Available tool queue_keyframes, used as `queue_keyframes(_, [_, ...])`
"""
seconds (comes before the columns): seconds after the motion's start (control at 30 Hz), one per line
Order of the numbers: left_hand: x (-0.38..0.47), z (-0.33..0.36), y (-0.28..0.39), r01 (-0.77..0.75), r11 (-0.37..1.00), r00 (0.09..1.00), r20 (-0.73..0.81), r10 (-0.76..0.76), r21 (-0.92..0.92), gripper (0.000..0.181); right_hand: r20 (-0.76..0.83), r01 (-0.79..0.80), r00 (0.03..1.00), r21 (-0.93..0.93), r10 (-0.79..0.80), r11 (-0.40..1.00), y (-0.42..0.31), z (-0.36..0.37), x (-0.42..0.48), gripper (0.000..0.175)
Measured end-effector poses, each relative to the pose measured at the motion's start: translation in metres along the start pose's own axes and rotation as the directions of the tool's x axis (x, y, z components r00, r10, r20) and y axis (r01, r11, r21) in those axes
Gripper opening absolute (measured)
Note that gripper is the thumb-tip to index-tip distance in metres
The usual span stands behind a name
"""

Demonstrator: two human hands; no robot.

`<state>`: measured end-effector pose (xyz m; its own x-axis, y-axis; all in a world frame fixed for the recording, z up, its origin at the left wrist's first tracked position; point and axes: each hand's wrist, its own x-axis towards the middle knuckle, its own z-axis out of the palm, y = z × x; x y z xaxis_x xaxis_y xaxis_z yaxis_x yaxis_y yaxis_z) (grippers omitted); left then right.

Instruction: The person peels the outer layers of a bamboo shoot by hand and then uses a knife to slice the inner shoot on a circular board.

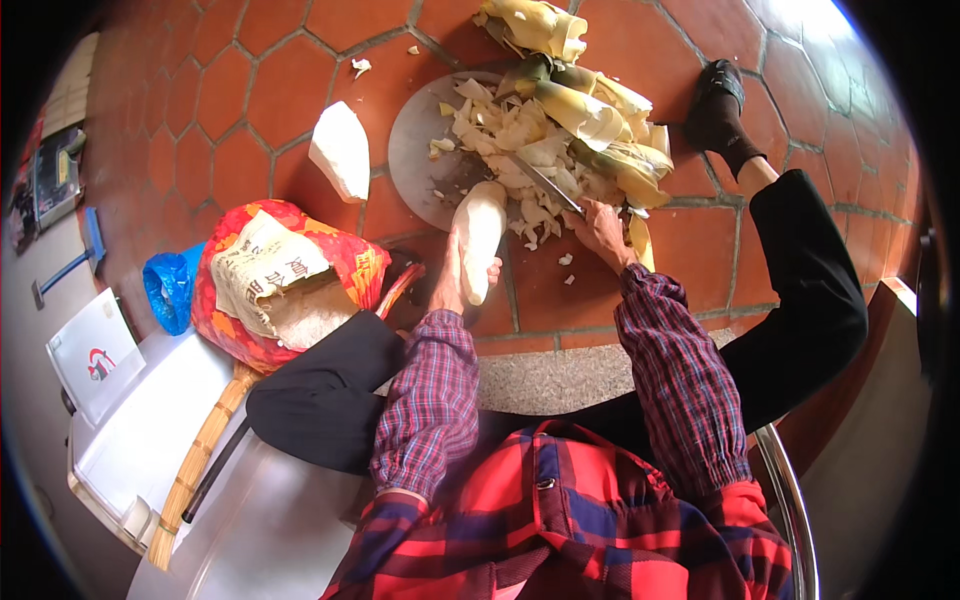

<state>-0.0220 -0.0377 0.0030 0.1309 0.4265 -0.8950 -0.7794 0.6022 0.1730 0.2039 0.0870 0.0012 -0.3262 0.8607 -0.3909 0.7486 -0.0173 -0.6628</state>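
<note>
A pale peeled bamboo shoot (480,229) rests in my left hand (448,276), its narrow end towards me and its thick end over the edge of a round grey board (416,150). The fingers wrap around it from below, partly hidden. In my right hand (602,234) is a knife (546,180), the blade pointing away to the upper left over a heap of pale peelings (517,135). Blade and shoot are apart. To the left, a second peeled bamboo shoot (341,152) lies on the tiled floor.
Yellow-green bamboo husks (592,112) pile over the board's right side. By my left knee stands a red patterned bag (300,214) with a torn paper sack in it, beside a blue plastic bag (166,291). A straw broom (202,457) leans lower left. Small scraps dot the tiles (285,86).
</note>
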Motion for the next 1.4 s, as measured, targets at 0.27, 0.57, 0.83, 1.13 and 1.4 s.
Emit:
queue_keyframes(0.27, [-0.016,0.047,-0.006,-0.246,0.722,0.871,-0.179,0.457,0.647,0.080,-0.056,0.150,0.986,-0.094,-0.156,0.984,-0.025,0.013,-0.026,0.010])
queue_keyframes(0.57, [-0.011,0.022,0.032,0.089,0.900,0.996,-0.015,-0.091,0.427,0.046,-0.029,0.141,0.989,-0.061,-0.143,0.988,-0.039,0.016,-0.024,0.008])
queue_keyframes(0.83, [-0.012,0.010,0.020,0.234,0.929,0.923,0.364,-0.121,-0.286,0.037,0.098,0.159,0.983,-0.068,-0.152,0.985,-0.040,0.006,-0.024,0.009])
queue_keyframes(1.13, [-0.009,0.000,0.004,-0.437,0.638,0.836,0.025,0.548,0.634,0.079,0.230,0.105,0.970,-0.098,-0.080,0.990,-0.063,0.022,-0.041,0.016])
queue_keyframes(1.4, [-0.029,0.024,0.021,-0.190,0.220,0.819,0.031,0.573,0.957,0.089,0.173,0.290,0.951,-0.223,-0.255,0.931,-0.066,0.003,-0.045,0.020])
